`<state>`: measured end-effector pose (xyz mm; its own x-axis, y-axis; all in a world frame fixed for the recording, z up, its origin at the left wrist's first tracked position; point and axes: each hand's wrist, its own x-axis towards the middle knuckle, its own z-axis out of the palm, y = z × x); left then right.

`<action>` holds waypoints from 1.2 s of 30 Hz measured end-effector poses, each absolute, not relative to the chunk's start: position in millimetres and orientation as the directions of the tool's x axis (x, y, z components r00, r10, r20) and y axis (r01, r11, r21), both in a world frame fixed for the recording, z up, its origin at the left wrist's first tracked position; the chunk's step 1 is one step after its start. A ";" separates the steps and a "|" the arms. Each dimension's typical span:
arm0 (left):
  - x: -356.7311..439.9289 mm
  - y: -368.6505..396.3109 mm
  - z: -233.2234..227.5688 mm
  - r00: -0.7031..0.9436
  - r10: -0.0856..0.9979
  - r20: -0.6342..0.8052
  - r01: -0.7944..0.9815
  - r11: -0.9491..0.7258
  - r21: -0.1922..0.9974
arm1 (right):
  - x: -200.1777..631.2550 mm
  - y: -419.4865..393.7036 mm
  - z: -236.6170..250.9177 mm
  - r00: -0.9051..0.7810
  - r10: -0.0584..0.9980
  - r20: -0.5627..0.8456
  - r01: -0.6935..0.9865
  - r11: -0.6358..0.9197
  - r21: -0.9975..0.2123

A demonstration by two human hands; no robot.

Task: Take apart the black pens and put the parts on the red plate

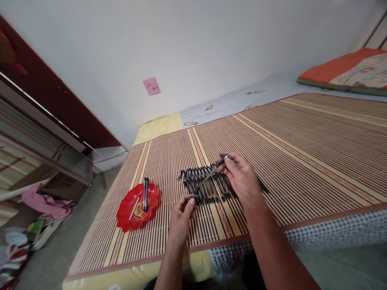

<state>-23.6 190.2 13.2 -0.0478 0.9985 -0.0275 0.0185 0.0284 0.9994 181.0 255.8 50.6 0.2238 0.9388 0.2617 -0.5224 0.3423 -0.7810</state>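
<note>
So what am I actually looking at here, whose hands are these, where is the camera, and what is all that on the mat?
There is no machine here. The picture comes from a camera worn on a person's head, looking forward and down, so you see that person's own two bare hands. The left hand and the right hand hold one pen between them, one at each end, slanting across the others. Under it lies a row of dark pens, side by side on a striped bamboo mat that covers a bed. To the left sits a red plate with a dark pen and a thin pale stick in it. A pink note is on the wall.
</note>
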 end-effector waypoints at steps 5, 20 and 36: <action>-25.3 189.9 16.2 -0.095 0.995 0.027 0.022 -0.025 0.999 | 182.2 252.7 54.8 0.182 0.940 0.288 -0.530 0.341 -0.777; -25.9 187.8 18.0 0.024 0.999 0.022 0.097 -0.025 0.995 | 186.4 252.0 54.7 0.198 0.921 0.336 -0.489 0.390 -0.780; -10.8 180.1 27.7 0.037 0.999 0.027 0.027 -0.028 0.999 | 171.8 247.4 58.5 -0.015 0.932 0.363 -0.318 0.339 -0.885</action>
